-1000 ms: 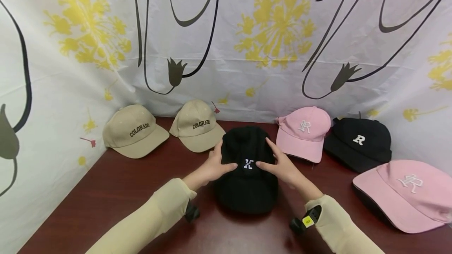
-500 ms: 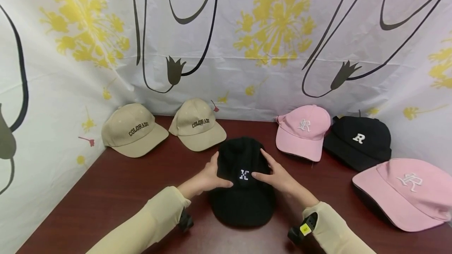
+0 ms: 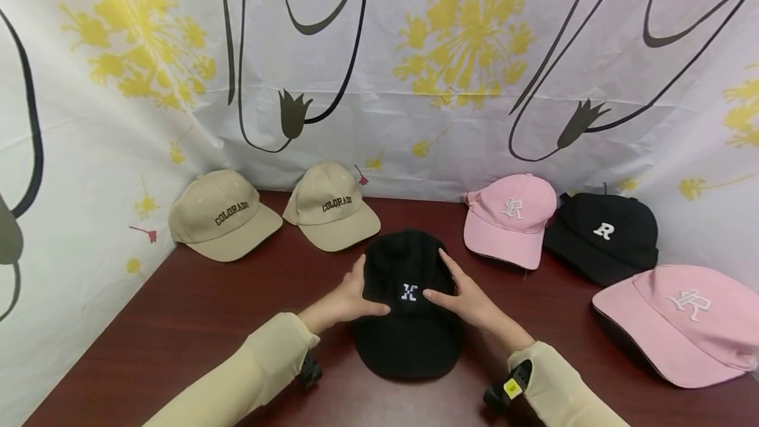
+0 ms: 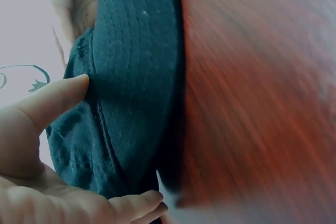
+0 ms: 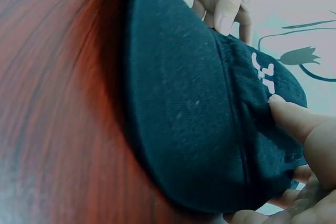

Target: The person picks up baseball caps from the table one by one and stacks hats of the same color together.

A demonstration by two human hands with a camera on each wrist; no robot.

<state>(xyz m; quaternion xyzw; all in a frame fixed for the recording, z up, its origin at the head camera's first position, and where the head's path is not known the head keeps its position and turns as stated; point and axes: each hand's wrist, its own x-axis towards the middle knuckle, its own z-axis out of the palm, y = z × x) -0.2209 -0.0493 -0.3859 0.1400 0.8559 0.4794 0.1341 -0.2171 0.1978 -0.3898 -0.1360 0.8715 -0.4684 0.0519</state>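
Observation:
A black baseball cap (image 3: 408, 341) with a white letter on its front sits at the middle of the table, brim toward me. My left hand (image 3: 342, 298) grips its left side, thumb near the seam where crown meets brim and fingers along the side. On the other side my right hand (image 3: 471, 298) holds the crown, its thumb tip beside the white letter. In the left wrist view the cap's brim (image 4: 136, 66) shows close over the wood, with the thumb (image 4: 60, 98) pressed on the cloth. The right wrist view shows the stitched letter (image 5: 263, 73) next to the right thumb.
Two beige COLORADO caps (image 3: 228, 216) (image 3: 332, 206) stand at the back left of the dark red table (image 3: 196, 341). To the right are a pink cap (image 3: 510, 223), a black cap with an R (image 3: 605, 242) and a nearer pink cap (image 3: 682, 328). A patterned white cloth (image 3: 367, 71) hangs behind.
Over the first half second both hands brought the black cap toward me and slightly left. Since then the cap and hands have stayed almost still. The other caps keep their places.

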